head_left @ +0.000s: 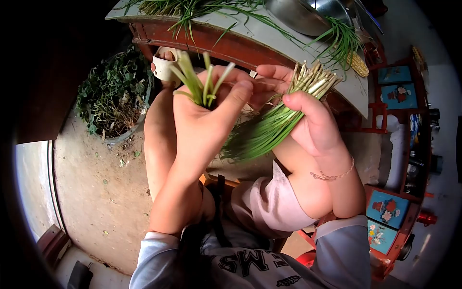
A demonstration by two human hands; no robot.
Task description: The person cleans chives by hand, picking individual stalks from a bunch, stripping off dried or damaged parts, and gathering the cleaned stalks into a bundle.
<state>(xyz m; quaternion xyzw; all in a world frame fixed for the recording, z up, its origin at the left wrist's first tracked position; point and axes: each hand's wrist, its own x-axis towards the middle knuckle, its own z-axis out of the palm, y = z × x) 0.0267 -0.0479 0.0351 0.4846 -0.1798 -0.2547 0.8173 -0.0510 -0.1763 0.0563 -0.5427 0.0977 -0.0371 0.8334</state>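
Note:
My left hand (207,113) is closed around a few thick pale green stalks (195,82), whose ends stick up out of the fist. My right hand (315,120) holds a bundle of thin green leafy stems (267,130). The bundle's pale, brownish ends point up and to the right past my thumb, and its green leaves hang down to the left, slightly blurred. The fingertips of both hands come together between the stalks and the bundle; what they pinch there is too small to make out.
On the table (284,45) ahead lie loose green stems (192,12), a metal bowl (301,17) and a corn cob (357,64). A tub of leafy plants (113,91) stands on the floor at left, near a white cup (164,67). A red cabinet (416,168) stands right.

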